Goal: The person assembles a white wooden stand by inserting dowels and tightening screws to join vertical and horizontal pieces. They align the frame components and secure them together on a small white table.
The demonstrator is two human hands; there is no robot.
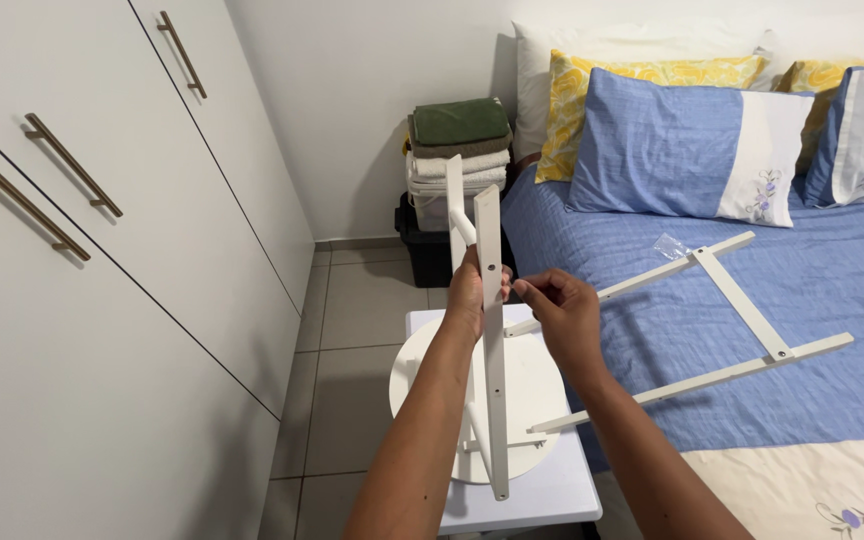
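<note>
One white leg frame (490,330) (left hand (468,293)) upright, long axis vertical

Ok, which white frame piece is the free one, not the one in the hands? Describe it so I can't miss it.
Start at the bed with the blue sheet on the right. On it, below the blue pillow, lies a ladder-shaped white frame: two long rails joined by a crosspiece. Unlike the upright frame gripped by the left hand, it lies flat and untouched.
</note>
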